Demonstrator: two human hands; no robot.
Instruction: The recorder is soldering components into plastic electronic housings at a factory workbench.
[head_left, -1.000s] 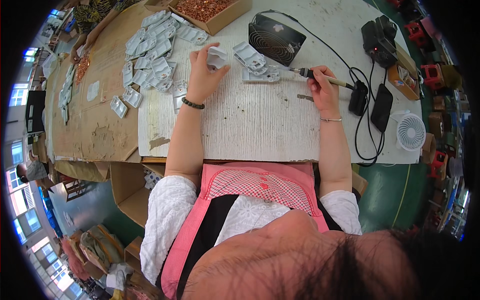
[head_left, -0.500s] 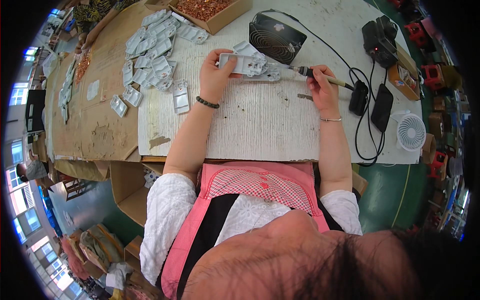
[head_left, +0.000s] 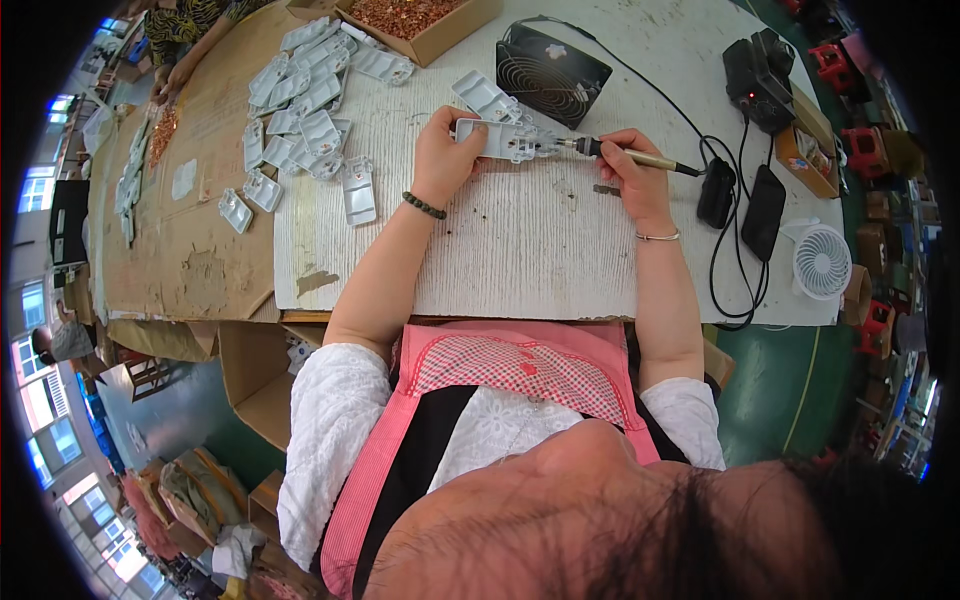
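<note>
My left hand (head_left: pixel 445 160) is closed on a pale plastic housing (head_left: pixel 500 141), thumb on top, just above the table. In my right hand (head_left: pixel 635 180) is a soldering iron (head_left: pixel 652 160), gripped like a pen and pointing left. Its tip is at the housing's right end, where small metal parts show; whether it touches cannot be made out. Just beyond my left hand lies another pale housing (head_left: pixel 484 96), tilted on the table. A black box fan (head_left: pixel 553 74) stands behind the work.
Many similar housings (head_left: pixel 320 135) lie heaped at the left. A cardboard box (head_left: pixel 455 30) of small copper-coloured parts sits at the back. At the right are a black soldering station (head_left: pixel 760 80), cables, a phone-like black slab (head_left: pixel 763 215) and a small white fan (head_left: pixel 822 262). Another person's hands (head_left: pixel 172 82) work at far left.
My left hand has shifted right and slightly nearer with the housing. The soldering iron has moved a little left, so its tip meets the housing's end. The housing behind shows more fully.
</note>
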